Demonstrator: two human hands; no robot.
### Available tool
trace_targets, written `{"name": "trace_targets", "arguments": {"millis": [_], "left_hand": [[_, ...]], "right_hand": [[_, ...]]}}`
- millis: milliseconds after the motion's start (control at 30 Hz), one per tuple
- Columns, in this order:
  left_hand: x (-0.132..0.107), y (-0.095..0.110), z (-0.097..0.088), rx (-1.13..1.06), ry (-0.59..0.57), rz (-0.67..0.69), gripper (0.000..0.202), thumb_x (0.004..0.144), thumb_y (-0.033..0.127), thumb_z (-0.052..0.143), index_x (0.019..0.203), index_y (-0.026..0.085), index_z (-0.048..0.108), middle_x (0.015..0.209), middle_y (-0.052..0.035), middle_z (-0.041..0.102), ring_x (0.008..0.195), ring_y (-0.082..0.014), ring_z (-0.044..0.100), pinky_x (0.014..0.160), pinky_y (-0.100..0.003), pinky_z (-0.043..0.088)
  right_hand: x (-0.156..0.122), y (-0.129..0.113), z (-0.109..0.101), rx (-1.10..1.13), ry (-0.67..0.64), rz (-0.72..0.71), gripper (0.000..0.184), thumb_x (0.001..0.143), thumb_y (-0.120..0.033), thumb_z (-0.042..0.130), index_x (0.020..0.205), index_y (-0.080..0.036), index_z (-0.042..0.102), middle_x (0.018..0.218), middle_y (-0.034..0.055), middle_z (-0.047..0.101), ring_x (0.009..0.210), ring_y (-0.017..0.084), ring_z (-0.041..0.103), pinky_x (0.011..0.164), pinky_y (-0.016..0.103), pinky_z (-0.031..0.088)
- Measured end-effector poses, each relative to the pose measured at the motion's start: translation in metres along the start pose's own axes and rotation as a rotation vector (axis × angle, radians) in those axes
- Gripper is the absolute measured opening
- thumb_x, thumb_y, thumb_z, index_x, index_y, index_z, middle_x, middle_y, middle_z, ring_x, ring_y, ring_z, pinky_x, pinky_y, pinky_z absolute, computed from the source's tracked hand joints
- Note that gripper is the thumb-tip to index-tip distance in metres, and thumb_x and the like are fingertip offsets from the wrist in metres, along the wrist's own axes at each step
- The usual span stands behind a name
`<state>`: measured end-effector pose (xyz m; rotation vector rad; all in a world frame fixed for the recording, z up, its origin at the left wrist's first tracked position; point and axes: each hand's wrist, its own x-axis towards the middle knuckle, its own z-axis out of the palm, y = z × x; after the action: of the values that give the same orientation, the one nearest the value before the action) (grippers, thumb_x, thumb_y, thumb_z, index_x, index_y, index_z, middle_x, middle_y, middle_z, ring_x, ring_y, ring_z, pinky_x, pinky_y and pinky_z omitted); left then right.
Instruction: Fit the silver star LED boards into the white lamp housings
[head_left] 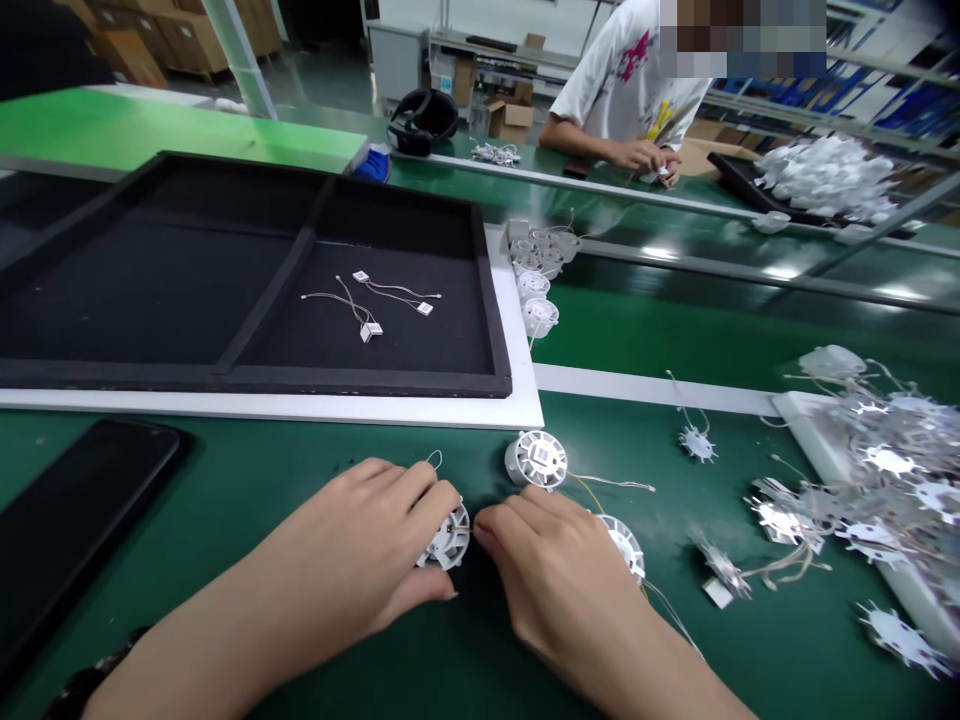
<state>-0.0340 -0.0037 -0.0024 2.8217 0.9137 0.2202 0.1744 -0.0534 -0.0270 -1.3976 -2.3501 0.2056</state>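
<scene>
Left hand (367,560) lies palm down on the green mat (262,500), fingers curled over a white finned housing (448,540) and pinching it against the thumb; most of the housing is covered, and only its ribbed edge shows. Right hand (559,585) is bent close alongside, fingertips just beside that housing — contact cannot be confirmed, nor whether this hand grips anything. A second housing (626,545) is partly hidden behind the right knuckles, with a yellow lead running from it. A third housing (536,460) stands clear just beyond both hands, a thin wire trailing to its right. Both forearms are cut off at the lower edge. At left a dark flat device (67,510) is cropped by the frame. Beyond it a black partitioned tray (247,380) holds a few small wired connectors (371,310). At right lies a heap of star-shaped metal parts (885,480) with tangled leads — individual pieces are hard to separate and some are blurred. Across the belt a co-worker's hands (649,158) hold something too small to identify
</scene>
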Motion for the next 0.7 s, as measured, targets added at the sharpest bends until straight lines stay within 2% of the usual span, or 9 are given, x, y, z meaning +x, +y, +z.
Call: {"name": "trace_targets", "arguments": {"millis": [133,233,333,467,533,600,700], "left_hand": [[-0.002,-0.004,0.001,-0.013,-0.007,0.042,0.048,0.068,0.035,0.098,0.102,0.015,0.071,0.091,-0.0033,0.072,0.074,-0.0281,0.072,0.063,-0.04,0.055],[-0.005,-0.008,0.001,-0.027,-0.063,0.043,0.045,0.071,0.034,0.096,0.102,0.017,0.069,0.094,-0.0037,0.072,0.075,-0.0285,0.071,0.062,-0.04,0.055],[-0.009,-0.012,0.003,-0.045,-0.1,0.068,0.046,0.075,0.035,0.094,0.109,0.02,0.067,0.098,-0.0031,0.071,0.078,-0.0282,0.07,0.066,-0.041,0.056],[-0.012,-0.017,0.006,-0.03,-0.1,0.098,0.051,0.074,0.031,0.093,0.117,0.025,0.065,0.101,-0.0017,0.071,0.079,-0.0268,0.069,0.069,-0.039,0.053],[-0.014,-0.019,0.009,-0.008,-0.095,0.116,0.053,0.075,0.027,0.091,0.121,0.027,0.064,0.104,-0.0029,0.071,0.081,-0.0283,0.069,0.07,-0.04,0.053],[-0.016,-0.019,0.013,0.004,-0.065,0.119,0.053,0.077,0.025,0.086,0.125,0.029,0.063,0.108,-0.004,0.071,0.085,-0.0303,0.07,0.072,-0.042,0.052],[-0.019,-0.02,0.019,-0.038,0.016,0.117,0.039,0.088,0.022,0.067,0.126,0.031,0.064,0.112,-0.004,0.072,0.092,-0.0319,0.069,0.079,-0.045,0.051]], "right_hand": [[0.002,-0.003,-0.002,0.041,-0.135,0.12,0.029,0.092,-0.009,0.042,0.067,-0.02,0.054,0.058,0.0015,0.053,0.052,0.015,0.034,0.052,0.031,0.021],[0.006,-0.006,-0.007,0.089,-0.3,0.233,0.023,0.091,-0.013,0.044,0.07,-0.02,0.05,0.056,-0.0018,0.047,0.05,0.014,0.02,0.05,0.032,0.013],[0.012,-0.008,-0.011,0.097,-0.463,0.327,0.015,0.088,-0.015,0.05,0.074,-0.02,0.049,0.056,-0.0045,0.041,0.05,0.013,0.013,0.049,0.033,0.01],[0.018,-0.01,-0.011,-0.037,-0.57,0.316,0.008,0.08,-0.013,0.058,0.079,-0.02,0.055,0.057,-0.0036,0.05,0.048,0.013,0.009,0.047,0.032,0.011],[0.016,-0.01,-0.01,-0.112,-0.57,0.289,0.012,0.075,-0.009,0.059,0.081,-0.019,0.058,0.057,-0.0028,0.055,0.046,0.013,0.009,0.045,0.031,0.011],[0.01,-0.009,-0.012,-0.162,-0.491,0.234,0.019,0.072,-0.003,0.059,0.083,-0.019,0.06,0.057,-0.0021,0.059,0.042,0.012,0.017,0.045,0.031,0.011],[-0.004,-0.006,-0.022,-0.207,-0.191,0.139,0.022,0.078,0.002,0.054,0.081,-0.019,0.061,0.055,-0.0017,0.059,0.042,0.013,0.039,0.047,0.03,0.016]]}}
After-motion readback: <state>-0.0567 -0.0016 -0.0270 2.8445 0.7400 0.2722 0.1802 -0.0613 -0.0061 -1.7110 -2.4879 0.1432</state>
